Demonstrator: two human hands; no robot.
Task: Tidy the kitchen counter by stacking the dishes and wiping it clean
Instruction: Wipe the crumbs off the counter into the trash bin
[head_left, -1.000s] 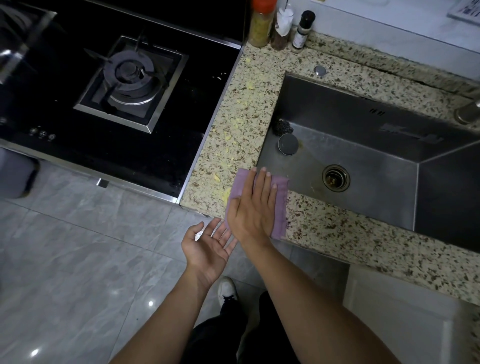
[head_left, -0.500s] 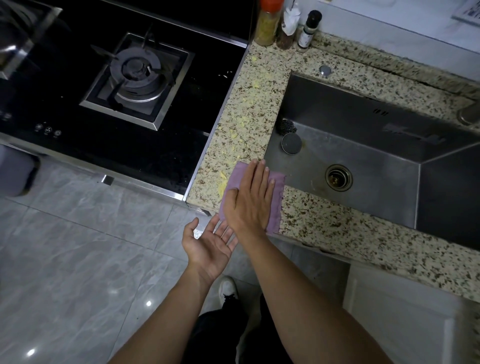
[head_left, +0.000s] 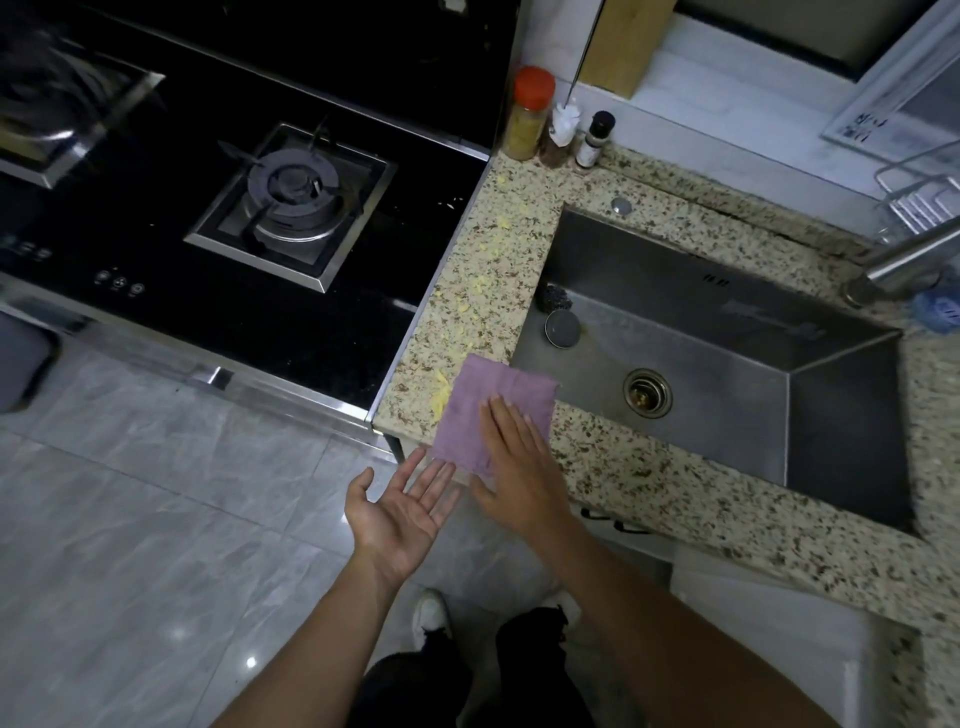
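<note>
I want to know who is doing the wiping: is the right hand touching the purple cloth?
Touching. The head view shows the right hand pressed flat on the purple cloth, fingers lying directly on it.

The right hand (head_left: 519, 467) lies flat, fingers (head_left: 501, 421) spread, on a purple cloth (head_left: 493, 410) at the speckled table (head_left: 675, 488) edge beside the steel sink (head_left: 727, 332). The left hand (head_left: 400, 509) waits palm up just below the edge (cupped slightly). Yellow crumbs (head_left: 441, 397) touch the cloth's left side.

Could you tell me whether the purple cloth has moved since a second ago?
Yes: the purple cloth slid toward the counter's front edge and now overhangs it.
</note>
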